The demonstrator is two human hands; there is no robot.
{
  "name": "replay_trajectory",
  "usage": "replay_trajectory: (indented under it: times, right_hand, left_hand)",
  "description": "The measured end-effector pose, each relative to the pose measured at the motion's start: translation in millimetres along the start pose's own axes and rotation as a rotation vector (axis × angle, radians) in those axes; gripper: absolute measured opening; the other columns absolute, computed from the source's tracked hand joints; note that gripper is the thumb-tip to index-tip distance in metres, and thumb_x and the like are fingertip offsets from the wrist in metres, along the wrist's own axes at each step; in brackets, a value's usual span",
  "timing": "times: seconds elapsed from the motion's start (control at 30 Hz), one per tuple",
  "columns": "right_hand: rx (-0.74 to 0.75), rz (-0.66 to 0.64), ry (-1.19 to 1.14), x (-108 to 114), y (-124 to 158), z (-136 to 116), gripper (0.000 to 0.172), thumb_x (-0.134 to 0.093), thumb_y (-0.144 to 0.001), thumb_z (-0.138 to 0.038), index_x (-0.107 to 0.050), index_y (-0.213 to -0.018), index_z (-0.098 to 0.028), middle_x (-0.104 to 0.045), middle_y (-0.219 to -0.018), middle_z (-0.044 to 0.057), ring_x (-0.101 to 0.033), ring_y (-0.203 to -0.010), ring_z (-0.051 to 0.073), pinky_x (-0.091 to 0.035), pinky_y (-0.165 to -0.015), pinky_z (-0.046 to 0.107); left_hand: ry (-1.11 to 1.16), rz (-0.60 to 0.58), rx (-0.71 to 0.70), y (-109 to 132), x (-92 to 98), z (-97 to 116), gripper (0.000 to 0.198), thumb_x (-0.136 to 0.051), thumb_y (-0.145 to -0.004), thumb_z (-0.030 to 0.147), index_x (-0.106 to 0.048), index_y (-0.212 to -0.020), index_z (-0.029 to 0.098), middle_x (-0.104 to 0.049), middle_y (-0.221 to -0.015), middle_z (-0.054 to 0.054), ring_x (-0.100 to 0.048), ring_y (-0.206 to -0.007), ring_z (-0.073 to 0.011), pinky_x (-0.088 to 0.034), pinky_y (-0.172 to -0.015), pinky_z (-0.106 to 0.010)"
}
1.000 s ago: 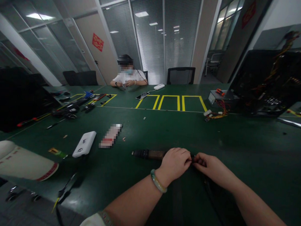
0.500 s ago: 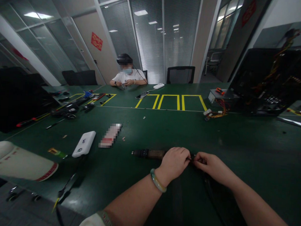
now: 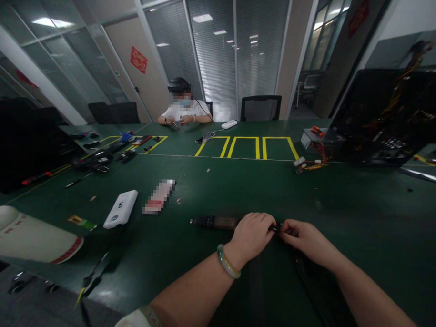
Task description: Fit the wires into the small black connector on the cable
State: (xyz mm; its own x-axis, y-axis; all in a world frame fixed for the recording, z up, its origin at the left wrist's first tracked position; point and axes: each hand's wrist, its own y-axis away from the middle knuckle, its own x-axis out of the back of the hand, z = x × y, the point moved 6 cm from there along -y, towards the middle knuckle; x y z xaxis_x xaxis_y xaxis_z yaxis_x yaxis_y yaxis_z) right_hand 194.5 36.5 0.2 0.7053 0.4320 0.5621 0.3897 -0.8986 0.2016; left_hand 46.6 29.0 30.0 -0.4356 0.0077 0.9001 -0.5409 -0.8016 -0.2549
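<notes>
A dark cylindrical tool that looks like an electric screwdriver, with a brown body and a black nose, lies across the green table, its metal tip pointing left. My left hand, with a bangle at the wrist, is closed over its rear part. Close beside it, my right hand pinches at the tool's tail end, where a black cord appears to run down toward me. A tiny bright spot shows between the two hands. The exact join of cord and tool is hidden by my fingers.
Left lie a white power bank, a blurred-out phone-like object and a cream bottle. Yellow tape outlines mark the far half, where a person sits. An open computer case stands at right.
The view has shifted very slightly. Both hands stay at the rear end of the tool, with a little more of a bright spot showing between them.
</notes>
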Motion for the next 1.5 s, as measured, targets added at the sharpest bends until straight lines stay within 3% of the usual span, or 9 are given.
replay_trajectory:
  times: [0.17, 0.4, 0.6, 0.87, 1.17, 1.5]
  right_hand:
    - [0.006, 0.001, 0.001, -1.0, -0.1, 0.7, 0.020, -0.056, -0.088, -0.040, -0.063, -0.084, -0.021, -0.066, -0.072, -0.001, -0.060, -0.065, 0.016, -0.040, -0.056, 0.024]
    - [0.012, -0.004, -0.011, -1.5, -1.1, 2.8, 0.020, -0.056, -0.089, -0.039, -0.063, -0.084, -0.021, -0.066, -0.074, -0.001, -0.060, -0.067, 0.016, -0.041, -0.058, 0.024]
    - [0.012, -0.006, -0.011, -0.5, -0.3, -0.4, 0.020, -0.057, -0.088, -0.039, -0.063, -0.083, -0.021, -0.065, -0.073, -0.002, -0.058, -0.065, 0.015, -0.040, -0.056, 0.023]
    - [0.031, 0.020, -0.008, -0.5, -1.7, 2.8, 0.017, -0.058, -0.087, -0.036, -0.064, -0.084, -0.020, -0.066, -0.074, -0.001, -0.060, -0.067, 0.015, -0.041, -0.058, 0.023]
    - [0.033, 0.073, 0.014, 3.1, -0.8, 0.3, 0.013, -0.061, -0.085, -0.032, -0.065, -0.082, -0.020, -0.066, -0.072, -0.001, -0.060, -0.065, 0.015, -0.039, -0.056, 0.023]
    - [0.065, 0.078, 0.015, 3.9, 0.3, 2.1, 0.009, -0.060, -0.084, -0.028, -0.063, -0.081, -0.020, -0.064, -0.072, -0.002, -0.059, -0.065, 0.014, -0.039, -0.057, 0.023]
  left_hand:
    - [0.007, -0.008, -0.043, 0.1, 1.3, 2.7, 0.010, -0.062, -0.088, 0.016, -0.058, -0.096, 0.021, -0.064, -0.104, 0.000, -0.059, -0.102, -0.0180, -0.045, -0.093, -0.034]
    - [0.028, 0.019, -0.028, 1.3, 5.0, 3.8, 0.022, -0.062, -0.087, 0.014, -0.056, -0.107, 0.021, -0.062, -0.114, -0.001, -0.058, -0.107, -0.0183, -0.044, -0.095, -0.034]
    - [-0.002, 0.003, -0.037, 1.3, 2.9, 3.4, 0.012, -0.062, -0.087, 0.016, -0.056, -0.097, 0.021, -0.062, -0.114, 0.000, -0.058, -0.107, -0.0174, -0.045, -0.095, -0.034]
    - [-0.010, 0.035, -0.020, 0.9, 4.0, 2.6, 0.024, -0.064, -0.084, 0.014, -0.053, -0.104, 0.021, -0.057, -0.127, -0.002, -0.054, -0.117, -0.0176, -0.044, -0.098, -0.034]
    - [0.054, 0.081, -0.023, 1.1, 1.1, -1.3, 0.018, -0.065, -0.082, 0.010, -0.053, -0.092, 0.021, -0.059, -0.120, -0.005, -0.055, -0.115, -0.0212, -0.043, -0.099, -0.040]
    - [0.055, 0.084, -0.038, 1.6, -1.1, -1.0, 0.015, -0.063, -0.083, 0.011, -0.055, -0.092, 0.021, -0.059, -0.121, -0.005, -0.056, -0.113, -0.0219, -0.044, -0.098, -0.041]
